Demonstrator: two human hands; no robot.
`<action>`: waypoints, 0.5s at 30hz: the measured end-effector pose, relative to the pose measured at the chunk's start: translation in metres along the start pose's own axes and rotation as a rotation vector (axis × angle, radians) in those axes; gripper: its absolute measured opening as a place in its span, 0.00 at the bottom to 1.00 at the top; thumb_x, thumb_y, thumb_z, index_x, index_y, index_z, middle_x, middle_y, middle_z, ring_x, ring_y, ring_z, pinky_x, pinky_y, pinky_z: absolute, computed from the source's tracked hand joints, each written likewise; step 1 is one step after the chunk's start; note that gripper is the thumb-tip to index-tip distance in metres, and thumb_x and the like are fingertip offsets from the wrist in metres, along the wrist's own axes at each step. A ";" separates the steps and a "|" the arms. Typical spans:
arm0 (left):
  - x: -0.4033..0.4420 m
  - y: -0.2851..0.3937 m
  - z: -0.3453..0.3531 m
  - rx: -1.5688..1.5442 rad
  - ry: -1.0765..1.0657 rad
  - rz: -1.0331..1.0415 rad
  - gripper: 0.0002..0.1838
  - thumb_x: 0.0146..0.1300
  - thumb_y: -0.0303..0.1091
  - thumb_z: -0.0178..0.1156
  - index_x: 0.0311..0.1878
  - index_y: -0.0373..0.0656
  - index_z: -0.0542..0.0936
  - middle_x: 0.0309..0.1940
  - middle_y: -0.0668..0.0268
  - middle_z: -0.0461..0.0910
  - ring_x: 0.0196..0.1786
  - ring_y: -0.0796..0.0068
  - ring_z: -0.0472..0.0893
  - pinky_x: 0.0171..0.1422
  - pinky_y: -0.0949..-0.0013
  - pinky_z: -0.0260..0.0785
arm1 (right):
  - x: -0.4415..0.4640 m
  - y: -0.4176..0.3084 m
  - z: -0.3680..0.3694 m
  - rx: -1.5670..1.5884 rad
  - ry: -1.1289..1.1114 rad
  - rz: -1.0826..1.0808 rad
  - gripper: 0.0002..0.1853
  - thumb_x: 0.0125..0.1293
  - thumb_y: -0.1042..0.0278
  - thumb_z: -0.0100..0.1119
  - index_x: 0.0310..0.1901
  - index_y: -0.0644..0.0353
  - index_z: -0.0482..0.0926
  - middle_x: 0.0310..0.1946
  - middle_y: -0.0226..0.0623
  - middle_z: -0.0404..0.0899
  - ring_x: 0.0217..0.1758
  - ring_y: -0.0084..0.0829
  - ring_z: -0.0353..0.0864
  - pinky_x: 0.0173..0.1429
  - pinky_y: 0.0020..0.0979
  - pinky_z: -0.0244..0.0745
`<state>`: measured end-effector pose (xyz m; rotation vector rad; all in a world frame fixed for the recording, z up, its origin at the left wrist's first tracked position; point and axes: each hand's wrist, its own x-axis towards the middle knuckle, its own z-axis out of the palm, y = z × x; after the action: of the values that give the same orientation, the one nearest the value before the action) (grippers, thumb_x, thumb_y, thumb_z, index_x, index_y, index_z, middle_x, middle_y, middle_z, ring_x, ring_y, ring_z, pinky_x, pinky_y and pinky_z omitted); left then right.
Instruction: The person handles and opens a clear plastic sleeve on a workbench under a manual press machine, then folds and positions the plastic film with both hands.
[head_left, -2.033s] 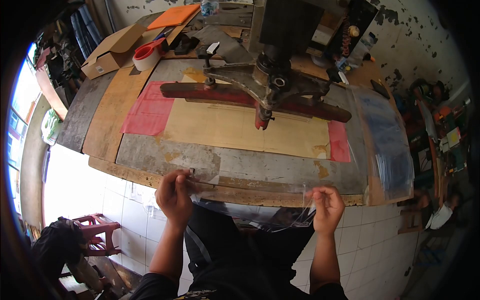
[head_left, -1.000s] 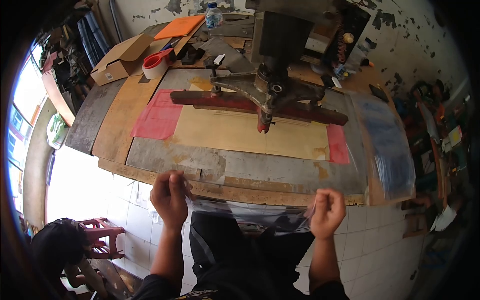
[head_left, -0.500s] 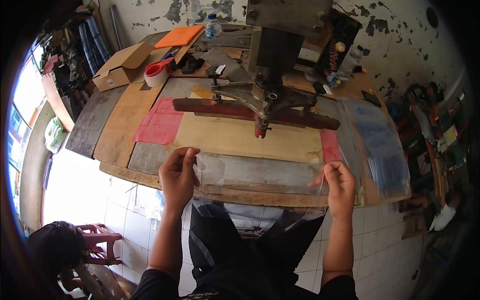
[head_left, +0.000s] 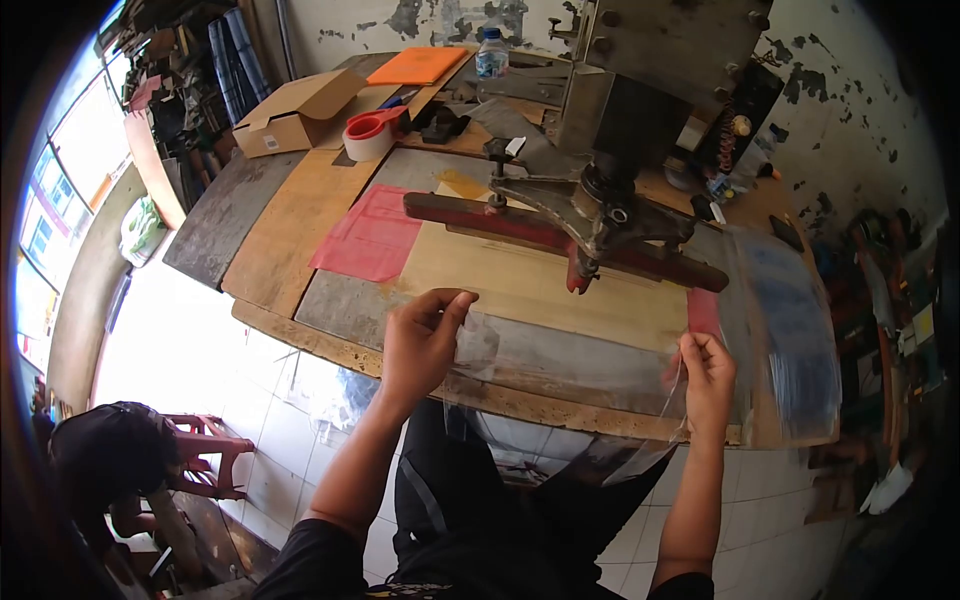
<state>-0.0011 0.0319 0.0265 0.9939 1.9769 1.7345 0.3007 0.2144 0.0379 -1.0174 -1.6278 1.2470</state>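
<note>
Hands (head_left: 420,347), two, hold one clear sheet (head_left: 570,385).

From my feed: wooden bench (head_left: 290,337), worn front edge, topped w/ scuffed grey plate (head_left: 337,301). On plate: long yellow sheet (head_left: 545,290), w/ pink-red sheet (head_left: 368,238) at L end, sim. red piece (head_left: 704,305) at R. Bench L rear: cardboard box (head_left: 290,118), tape roll (head_left: 367,148) just beside, orange folder (head_left: 418,66) behind. Water bottle (head_left: 491,60) nr folder. Far R: clear plastic sheets (head_left: 802,382), stacked; dark flat item (head_left: 786,233) nearby, can't ID. Below, I see tiled floor (head_left: 272,465), w/ red stool (head_left: 212,447) on it.
</note>
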 end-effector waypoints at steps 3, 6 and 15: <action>0.002 0.000 0.000 0.033 -0.018 -0.011 0.13 0.76 0.37 0.63 0.47 0.35 0.88 0.24 0.73 0.80 0.21 0.89 0.73 0.24 0.77 0.62 | 0.006 0.007 0.000 -0.023 -0.016 0.012 0.12 0.78 0.65 0.60 0.42 0.67 0.81 0.27 0.31 0.80 0.26 0.21 0.80 0.32 0.24 0.73; 0.006 -0.008 0.003 0.064 -0.006 0.035 0.13 0.76 0.37 0.62 0.47 0.36 0.88 0.23 0.74 0.79 0.21 0.90 0.72 0.25 0.77 0.62 | 0.009 0.009 0.001 -0.040 -0.026 0.022 0.12 0.78 0.65 0.60 0.42 0.67 0.81 0.27 0.31 0.80 0.27 0.21 0.80 0.32 0.23 0.72; 0.008 -0.009 0.004 0.060 -0.012 0.019 0.13 0.76 0.37 0.62 0.47 0.37 0.89 0.20 0.76 0.76 0.22 0.91 0.70 0.26 0.77 0.61 | 0.012 0.018 0.001 -0.043 -0.030 -0.007 0.11 0.78 0.66 0.60 0.42 0.68 0.81 0.28 0.31 0.81 0.28 0.21 0.80 0.33 0.24 0.73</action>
<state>-0.0065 0.0405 0.0184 1.0442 2.0292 1.6835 0.2981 0.2286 0.0218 -1.0230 -1.6865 1.2320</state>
